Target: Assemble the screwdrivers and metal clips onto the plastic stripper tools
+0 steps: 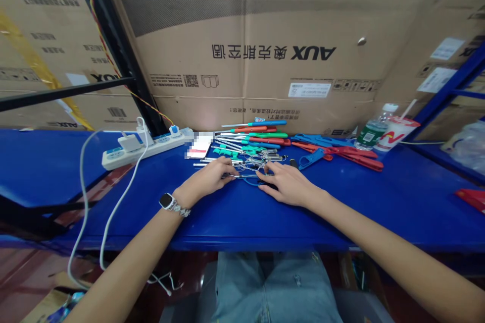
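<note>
My left hand [212, 177] pinches one end of a slim metal rod [243, 176] just above the blue tabletop. At the rod's other end, the thumb and fingers of my right hand [286, 181] are closed on it; their tips partly hide it. A thin blue cord or strip [250, 182] curves below the rod between my hands. Beyond my fingers lie small silver pieces with thin wires [271, 156] and several green clip-like pieces [227, 152]. Further back is a pile of thin-shafted tools with red, green and blue handles [265, 135].
Red plastic tools [356, 156] and blue ones [322, 140] lie right of the pile. A bottle [369, 133] and a cup with a straw [396, 133] stand behind them. At left are a white card [200, 144] and a power strip [151, 150] with cables. Cardboard boxes [257, 20] form the back.
</note>
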`<action>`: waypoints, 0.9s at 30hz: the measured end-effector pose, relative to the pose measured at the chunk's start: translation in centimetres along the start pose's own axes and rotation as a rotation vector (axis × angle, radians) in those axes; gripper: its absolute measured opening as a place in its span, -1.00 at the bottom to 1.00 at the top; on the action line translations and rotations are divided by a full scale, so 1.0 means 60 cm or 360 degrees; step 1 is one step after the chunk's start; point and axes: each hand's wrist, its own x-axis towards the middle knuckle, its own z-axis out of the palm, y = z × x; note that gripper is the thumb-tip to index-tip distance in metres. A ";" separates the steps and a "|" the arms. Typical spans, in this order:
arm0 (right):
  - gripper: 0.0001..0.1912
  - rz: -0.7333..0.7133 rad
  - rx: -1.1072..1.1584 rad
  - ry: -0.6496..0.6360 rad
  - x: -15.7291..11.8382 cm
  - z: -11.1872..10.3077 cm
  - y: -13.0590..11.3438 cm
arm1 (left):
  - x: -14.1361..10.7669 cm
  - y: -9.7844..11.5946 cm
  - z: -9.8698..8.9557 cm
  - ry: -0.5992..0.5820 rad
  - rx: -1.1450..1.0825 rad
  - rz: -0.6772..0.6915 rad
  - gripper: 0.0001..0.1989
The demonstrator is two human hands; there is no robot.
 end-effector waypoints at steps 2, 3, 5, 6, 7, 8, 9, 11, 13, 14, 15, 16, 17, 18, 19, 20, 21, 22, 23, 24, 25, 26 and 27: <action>-0.51 0.0012 -0.0011 -0.0009 0.000 -0.001 -0.002 | 0.000 0.006 0.000 -0.0004 0.0051 0.0022 -0.80; -0.51 0.0018 -0.0014 -0.0008 0.001 -0.001 -0.002 | -0.001 0.009 -0.001 -0.0008 0.0074 0.0033 -0.80; -0.51 0.0024 -0.0013 0.0002 0.001 0.000 -0.003 | -0.002 0.015 -0.001 -0.0006 0.0116 0.0043 -0.76; -0.51 0.0024 -0.0009 0.0009 0.000 0.000 -0.003 | -0.003 0.017 -0.001 -0.0006 0.0135 0.0048 -0.74; -0.51 0.0022 -0.0004 0.0014 0.000 0.001 -0.003 | -0.004 0.018 -0.001 -0.0012 0.0155 0.0055 -0.71; -0.51 0.0023 0.0000 0.0019 0.000 0.002 -0.002 | -0.005 0.019 0.000 -0.0018 0.0176 0.0065 -0.70; -0.51 0.0023 0.0001 0.0023 0.000 0.002 -0.002 | -0.005 0.019 0.001 -0.0024 0.0195 0.0077 -0.70; -0.50 0.0020 -0.0004 0.0031 0.000 0.005 0.000 | -0.005 0.018 0.003 -0.0033 0.0219 0.0103 -0.72; -0.50 0.0009 -0.0017 0.0046 0.000 0.007 0.001 | -0.003 0.016 0.005 -0.0030 0.0233 0.0108 -0.73; -0.50 0.0001 -0.0025 0.0055 0.000 0.008 0.002 | -0.002 0.016 0.005 -0.0034 0.0238 0.0108 -0.74; -0.50 -0.0003 -0.0031 0.0064 -0.001 0.009 0.003 | 0.000 0.016 0.005 -0.0042 0.0245 0.0107 -0.74; -0.51 -0.0001 -0.0036 0.0075 -0.001 0.010 0.003 | 0.001 0.016 0.004 -0.0050 0.0251 0.0108 -0.74; -0.51 0.0003 -0.0038 0.0084 -0.001 0.011 0.004 | 0.002 0.017 0.004 -0.0057 0.0257 0.0110 -0.74; -0.51 0.0011 -0.0036 0.0092 -0.002 0.011 0.004 | 0.002 0.018 0.003 -0.0062 0.0264 0.0112 -0.74; -0.51 0.0020 -0.0032 0.0098 -0.002 0.011 0.004 | 0.003 0.019 0.001 -0.0066 0.0272 0.0115 -0.74; -0.51 0.0031 -0.0025 0.0102 -0.002 0.011 0.004 | 0.003 0.020 0.000 -0.0069 0.0282 0.0115 -0.74; -0.52 0.0039 -0.0016 0.0105 -0.003 0.011 0.003 | 0.002 0.021 -0.001 -0.0075 0.0293 0.0116 -0.74; -0.52 0.0046 -0.0008 0.0106 -0.003 0.010 0.003 | 0.002 0.023 -0.001 -0.0079 0.0305 0.0113 -0.75; -0.52 0.0051 -0.0004 0.0107 -0.003 0.010 0.002 | 0.001 0.024 -0.001 -0.0081 0.0315 0.0107 -0.76; -0.52 0.0055 0.0000 0.0108 -0.003 0.010 0.002 | 0.000 0.025 -0.001 -0.0079 0.0319 0.0099 -0.76; -0.52 0.0058 0.0003 0.0110 -0.002 0.010 0.001 | -0.001 0.026 -0.001 -0.0075 0.0316 0.0089 -0.77; -0.52 0.0061 0.0008 0.0114 -0.002 0.010 0.001 | -0.002 0.027 0.000 -0.0068 0.0306 0.0078 -0.78; -0.52 0.0062 0.0015 0.0116 -0.002 0.010 0.001 | -0.003 0.027 0.001 -0.0060 0.0290 0.0071 -0.78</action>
